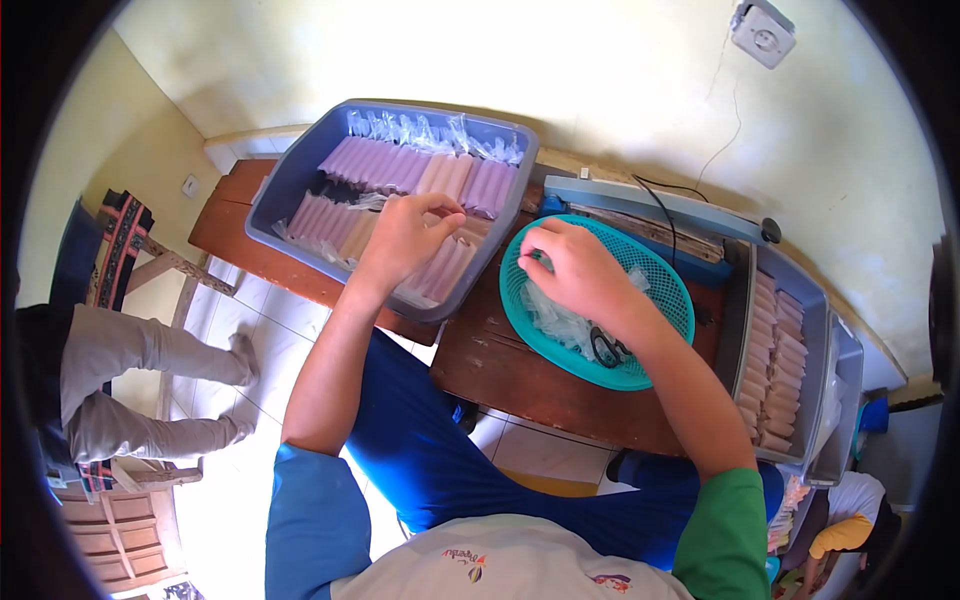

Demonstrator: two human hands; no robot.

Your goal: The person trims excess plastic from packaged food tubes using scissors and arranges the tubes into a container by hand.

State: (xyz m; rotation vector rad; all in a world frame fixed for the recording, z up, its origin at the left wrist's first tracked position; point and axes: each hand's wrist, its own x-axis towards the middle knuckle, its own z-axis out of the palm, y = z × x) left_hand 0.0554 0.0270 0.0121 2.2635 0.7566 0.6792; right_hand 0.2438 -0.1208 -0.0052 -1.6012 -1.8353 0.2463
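My left hand (408, 240) is over the near part of a grey-blue tub (262, 215), with thumb and fingers pinched together. Whatever may be in that pinch is too small to make out. Filled plastic tubes (375, 165), purple and pinkish, lie in rows inside the tub, their clear ends bunched along the back. Over the left part of a teal mesh basket (668, 290) is my right hand (575, 268), fingers curled toward the thumb; its contents, if any, are hidden. Clear plastic scraps (560, 325) and black-handled scissors (607, 347) lie in the basket.
Behind the basket stands a long bar sealer (670, 208) with a black cable. Another grey tub (822, 300) of pinkish tubes is at the right. All rest on a brown wooden table (490, 365). One person's legs (150, 370) show at left, another person (850, 515) at lower right.
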